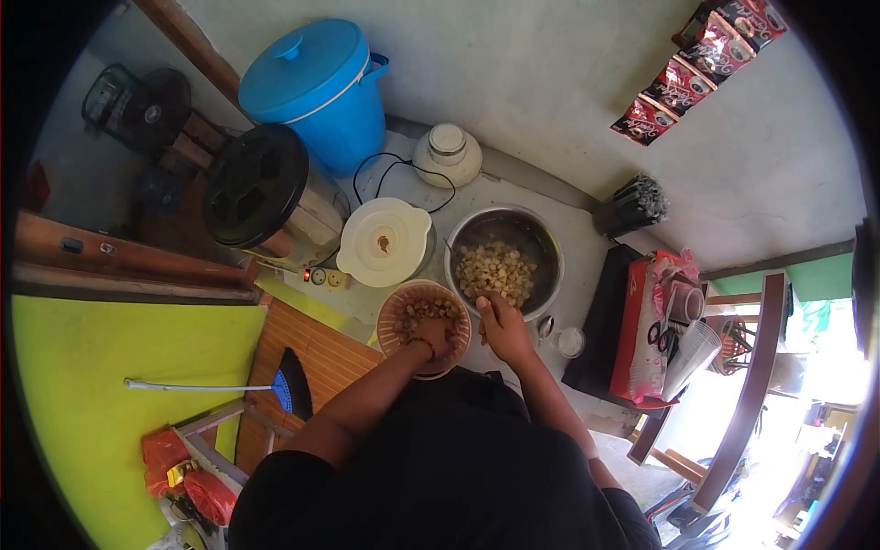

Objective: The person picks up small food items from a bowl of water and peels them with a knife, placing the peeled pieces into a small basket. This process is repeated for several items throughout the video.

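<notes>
My left hand [433, 336] reaches down into a pinkish-brown plastic basket [386, 316] that holds small brown pieces. Its fingers are sunk among the pieces, so their grip is hidden. My right hand [502, 328] is closed in front of the near rim of a large metal bowl [554, 247], just right of the basket. What its fingers hold, if anything, cannot be made out. Pale beige cubes [496, 268] lie heaped in the bowl.
A cream lidded container [379, 243] stands behind the basket, near a white round jar [448, 154] and a blue lidded bucket [316, 87]. Right of the bowl are a small clear cup [570, 343] and a red box [639, 325] with cups and scissors.
</notes>
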A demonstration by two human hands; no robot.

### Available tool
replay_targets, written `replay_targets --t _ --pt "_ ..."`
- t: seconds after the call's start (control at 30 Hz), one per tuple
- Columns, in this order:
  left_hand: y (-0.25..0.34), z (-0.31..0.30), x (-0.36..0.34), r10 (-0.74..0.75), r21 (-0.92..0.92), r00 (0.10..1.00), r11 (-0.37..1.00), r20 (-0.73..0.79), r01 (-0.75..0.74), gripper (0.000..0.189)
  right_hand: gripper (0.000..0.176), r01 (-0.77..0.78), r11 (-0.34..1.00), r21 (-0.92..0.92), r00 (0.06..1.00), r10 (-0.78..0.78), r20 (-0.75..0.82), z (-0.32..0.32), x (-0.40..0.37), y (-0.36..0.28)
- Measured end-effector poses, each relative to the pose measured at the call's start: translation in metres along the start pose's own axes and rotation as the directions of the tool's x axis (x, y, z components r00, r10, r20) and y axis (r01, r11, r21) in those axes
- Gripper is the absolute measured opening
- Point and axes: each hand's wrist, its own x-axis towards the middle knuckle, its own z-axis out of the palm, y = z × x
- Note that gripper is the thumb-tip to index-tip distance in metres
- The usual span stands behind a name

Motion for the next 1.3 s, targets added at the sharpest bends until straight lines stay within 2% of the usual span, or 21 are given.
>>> replay_targets --t 0.07,0.17,0.2,0.27,0.37,0.47,0.67,0.77,0.87,0.97,1.07,1.1,1.17,1.27,1.3 --pt "-0.015 0.005 0.007 0.012 -0.003 1.000 1.000 -0.021 -0.012 0.032 0.037 -0.015 0.996 0.086 1.000 0.013 0.020 -0.002 -0.002 0.004" --pt "-0.014 -0.023 -0.002 0.005 -0.094 0.999 0.995 -0.052 -0.010 0.036 0.037 -0.045 0.952 0.301 0.998 0.027 0.063 -0.005 -0.003 0.013" --pt "-0.011 -0.034 -0.006 0.026 -0.263 0.997 0.964 -0.071 -0.044 0.032 0.038 -0.059 0.955 0.291 0.996 0.036 0.083 -0.008 -0.004 0.014" --pt "0.001 -0.054 -0.015 0.057 -0.570 0.991 0.813 -0.119 -0.115 0.024 0.039 -0.086 0.960 0.266 0.991 0.054 0.126 -0.013 -0.005 0.014" --pt "0.040 -0.087 -0.032 0.070 -0.834 0.987 0.528 -0.143 -0.158 0.022 0.042 -0.002 0.996 0.089 0.993 -0.008 0.115 -0.013 -0.004 0.013" --pt "0.065 -0.086 -0.028 0.075 -0.842 0.956 0.457 -0.284 -0.287 0.021 0.042 0.230 0.973 -0.034 0.971 -0.232 -0.065 -0.007 -0.008 -0.001" --pt "0.100 -0.080 -0.022 0.124 -0.840 0.927 0.393 -0.354 -0.373 0.022 0.042 0.347 0.927 -0.146 0.919 -0.367 -0.147 -0.021 -0.012 -0.014" --pt "0.113 -0.077 -0.024 0.152 -0.805 0.902 0.410 -0.404 -0.429 0.021 0.039 0.270 0.924 -0.273 0.933 -0.321 -0.164 -0.025 -0.012 -0.007" --pt "0.114 -0.070 -0.019 0.182 -0.619 0.870 0.637 -0.459 -0.460 0.017 0.036 0.182 0.920 -0.347 0.930 -0.275 -0.243 -0.023 -0.011 -0.002" --pt "0.130 -0.071 -0.026 0.204 -0.619 0.885 0.648 -0.419 -0.443 0.019 0.033 0.145 0.932 -0.332 0.911 -0.257 -0.323 -0.020 -0.006 -0.002" --pt "0.120 -0.057 -0.010 0.169 -0.713 0.902 0.561 -0.398 -0.420 0.021 0.032 0.169 0.972 -0.161 0.916 -0.215 -0.338 -0.021 0.003 0.006" --pt "0.121 -0.055 -0.010 0.161 -0.773 0.917 0.498 -0.364 -0.394 0.022 0.033 0.099 0.994 0.035 0.950 -0.085 -0.301 -0.023 0.006 0.011" --pt "0.122 -0.054 -0.009 0.153 -0.872 0.942 0.358 -0.298 -0.334 0.026 0.033 -0.076 0.914 0.398 0.978 0.147 -0.150 -0.030 0.011 0.020" --pt "0.124 -0.057 -0.010 0.139 -0.947 0.953 0.145 -0.268 -0.287 0.030 0.035 -0.007 0.923 0.384 0.984 0.075 -0.162 -0.034 0.007 0.015" --pt "0.124 -0.057 -0.010 0.141 -0.936 0.947 0.168 -0.288 -0.309 0.030 0.036 0.058 0.964 0.259 0.980 -0.005 -0.200 -0.034 0.004 0.010"
